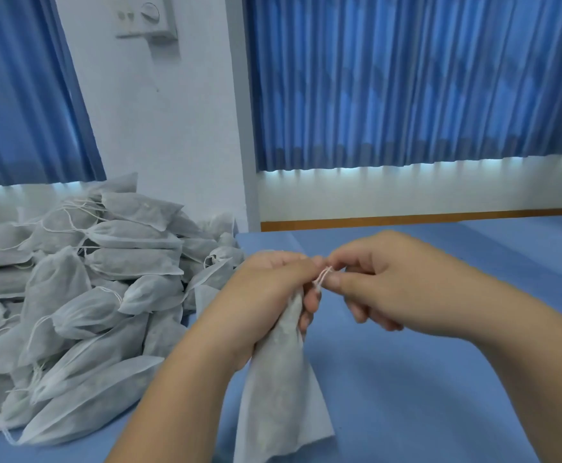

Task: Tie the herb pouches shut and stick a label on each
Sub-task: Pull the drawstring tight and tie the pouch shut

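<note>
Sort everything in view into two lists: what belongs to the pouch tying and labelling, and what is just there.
Job: held pouch, gripped at the neck by the left hand; drawstring, pinched by the right hand; pile of pouches. No labels show.
Not the job: blue curtains; wall control panel; blue table.

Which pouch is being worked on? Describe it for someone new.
Start at the blue table, right of the big pile of grey pouches. The pouch is held upright at centre, its neck gripped by the left hand while the right hand pinches its white string. It alone is held up; the others lie stacked.
</note>
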Available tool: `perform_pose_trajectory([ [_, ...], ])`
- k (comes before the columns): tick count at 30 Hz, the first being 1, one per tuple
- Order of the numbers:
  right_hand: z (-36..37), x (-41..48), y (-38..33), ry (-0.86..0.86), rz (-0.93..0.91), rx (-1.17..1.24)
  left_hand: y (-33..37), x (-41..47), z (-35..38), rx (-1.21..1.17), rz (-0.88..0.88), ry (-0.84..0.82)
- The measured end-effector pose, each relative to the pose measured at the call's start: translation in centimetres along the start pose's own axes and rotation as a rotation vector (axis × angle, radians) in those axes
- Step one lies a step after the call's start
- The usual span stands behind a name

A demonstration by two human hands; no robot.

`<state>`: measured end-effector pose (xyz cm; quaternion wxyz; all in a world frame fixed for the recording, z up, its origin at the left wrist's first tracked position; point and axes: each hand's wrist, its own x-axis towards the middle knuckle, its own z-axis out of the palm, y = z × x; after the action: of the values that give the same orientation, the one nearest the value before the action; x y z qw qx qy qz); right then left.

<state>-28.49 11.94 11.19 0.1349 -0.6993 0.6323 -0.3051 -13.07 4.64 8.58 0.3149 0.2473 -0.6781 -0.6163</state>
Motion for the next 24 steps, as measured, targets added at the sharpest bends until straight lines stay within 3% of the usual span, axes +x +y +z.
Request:
perform_pose_trajectory([
  [8,-0.9,0.9,2.6,0.149,0.006,-0.100,-0.3,1.9,0.3,0.245,0.002,0.112],
  [13,-0.4,1.4,3.8,0.172,0.004,0.039,-0.5,1.7,1.0,-0.341,0.022,-0.036],
  [16,0.1,1.5,3.7,0.110,0.017,0.084,-0.5,1.6,1.0,-0.438,0.109,0.024],
  [18,0.0,1.2,3.4,0.022,0.012,0.126,-0.4,1.4,0.8,-0.257,0.155,0.154],
  [21,-0.8,0.6,2.7,-0.065,-0.043,0.217,-0.2,1.2,0.4,0.272,0.235,0.331],
  [24,-2.0,-0.1,2.2,-0.044,-0.129,0.288,0.1,0.8,0.5,0.559,0.251,0.262],
])
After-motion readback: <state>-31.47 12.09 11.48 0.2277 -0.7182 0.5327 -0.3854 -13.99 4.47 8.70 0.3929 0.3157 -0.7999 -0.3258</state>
